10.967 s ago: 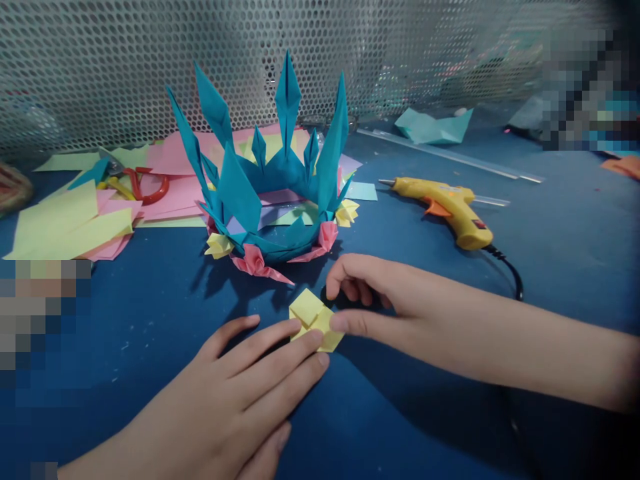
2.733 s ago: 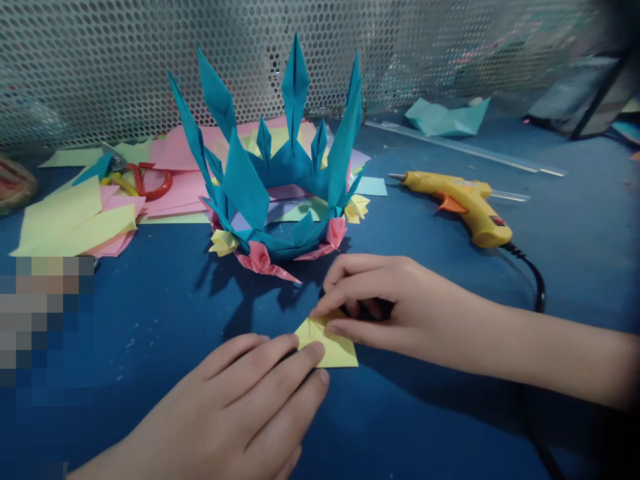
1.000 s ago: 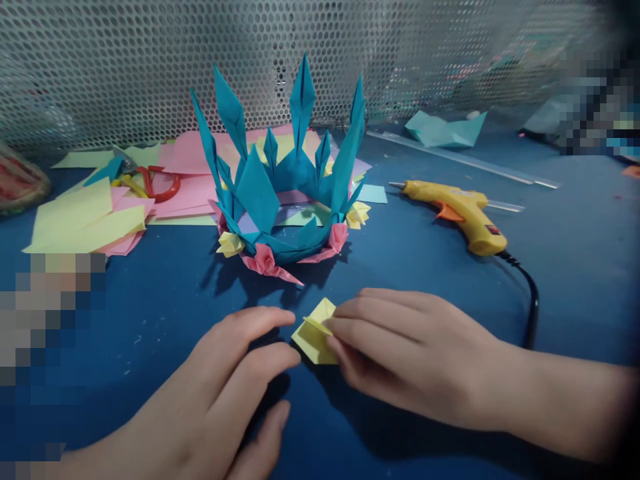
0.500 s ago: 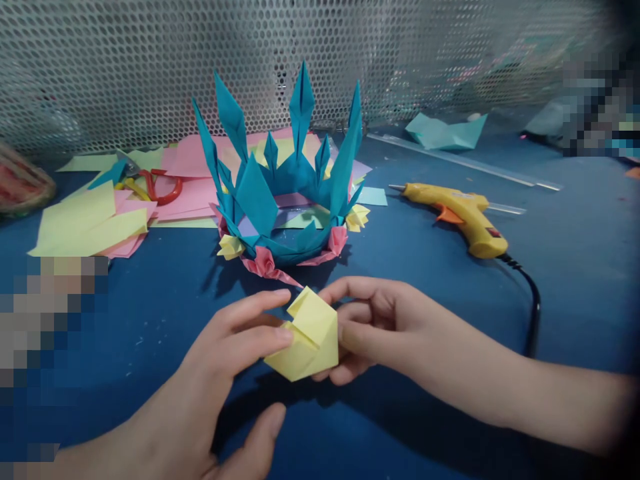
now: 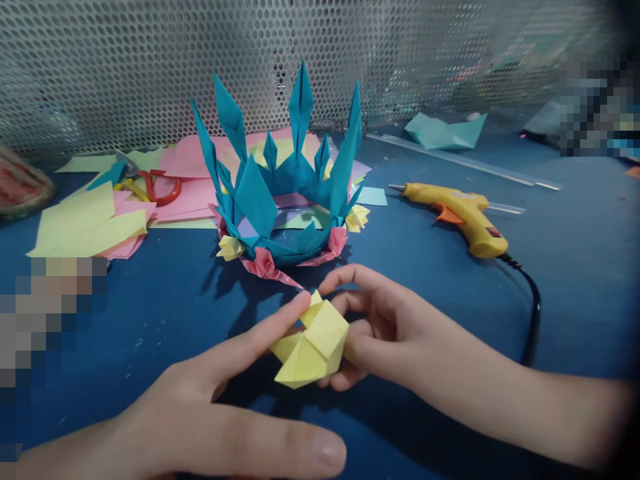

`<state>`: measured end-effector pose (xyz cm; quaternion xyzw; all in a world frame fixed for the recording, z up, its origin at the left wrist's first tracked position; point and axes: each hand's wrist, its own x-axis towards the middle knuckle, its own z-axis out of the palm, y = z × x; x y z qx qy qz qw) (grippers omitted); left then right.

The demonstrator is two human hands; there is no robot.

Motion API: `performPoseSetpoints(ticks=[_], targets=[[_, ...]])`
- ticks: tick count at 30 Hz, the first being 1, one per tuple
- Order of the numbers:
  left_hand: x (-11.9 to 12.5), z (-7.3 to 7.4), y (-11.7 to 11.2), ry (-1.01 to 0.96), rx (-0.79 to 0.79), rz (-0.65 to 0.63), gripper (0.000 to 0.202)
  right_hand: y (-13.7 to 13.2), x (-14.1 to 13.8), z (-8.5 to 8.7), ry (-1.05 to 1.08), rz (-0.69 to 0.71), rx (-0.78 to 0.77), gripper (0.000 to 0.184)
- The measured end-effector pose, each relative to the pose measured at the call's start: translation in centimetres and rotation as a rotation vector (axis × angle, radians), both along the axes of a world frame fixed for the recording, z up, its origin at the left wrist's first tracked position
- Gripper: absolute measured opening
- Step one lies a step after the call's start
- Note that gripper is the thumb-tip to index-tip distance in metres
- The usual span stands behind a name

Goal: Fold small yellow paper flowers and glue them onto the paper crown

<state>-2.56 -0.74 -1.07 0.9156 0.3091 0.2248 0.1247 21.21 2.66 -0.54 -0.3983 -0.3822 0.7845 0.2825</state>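
A yellow folded paper piece (image 5: pixel 323 340) with several pointed flaps is held above the blue table. My right hand (image 5: pixel 385 327) grips its right side, thumb in front and some fingers behind. My left hand (image 5: pixel 215 400) is spread, thumb stretched out low and apart from the paper. Its index fingertip lies at the paper's upper left flap; its other fingers are mostly hidden. Just beyond stands a blue paper crown (image 5: pixel 257 207) with tall points. Pink folded paper (image 5: pixel 267 262) and small yellow paper flowers (image 5: pixel 231 247) sit around its base.
A yellow glue gun (image 5: pixel 453 210) lies at the right, its black cord (image 5: pixel 535 313) running toward my right forearm. Clear sticks (image 5: pixel 465 160) and a light-blue folded paper (image 5: pixel 445 131) lie behind it. Red-handled scissors (image 5: pixel 163 189) rest on coloured sheets (image 5: pixel 80 223). Perforated metal (image 5: pixel 165 67) borders the back.
The yellow paper has turned in my right hand, and its left flaps now stand apart. My left index finger has moved up to the top flap; the left thumb has swung right.
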Motion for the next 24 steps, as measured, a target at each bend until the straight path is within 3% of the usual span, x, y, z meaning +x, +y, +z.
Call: performPoseSetpoints(ticks=[3, 8, 11, 14, 21, 24], targets=[[-0.1, -0.2, -0.1, -0.084, -0.151, -0.002, 0.046, -0.1, 0.0, 0.0, -0.012, 0.014, 0.021, 0.034], [-0.6, -0.8, -0.4, -0.086, -0.233, 0.087, 0.049, -0.3, 0.0, 0.3, -0.059, 0.082, 0.11, 0.026], [-0.6, -0.8, -0.2, -0.119, -0.33, 0.109, 0.049, -0.3, 0.3, 0.5, -0.086, 0.094, 0.182, 0.01], [-0.2, -0.3, 0.4, -0.122, -0.432, 0.068, 0.053, -0.4, 0.6, 0.6, -0.167, 0.087, 0.268, 0.016], [1.6, 0.6, 1.1, 0.061, -0.3, 0.048, 0.053, -0.4, 0.5, 0.2, -0.306, 0.155, 0.405, 0.036], [1.9, 0.3, 0.8, 0.077, -0.238, 0.09, 0.047, -0.1, 0.6, 0.3, -0.439, 0.17, 0.526, 0.028]])
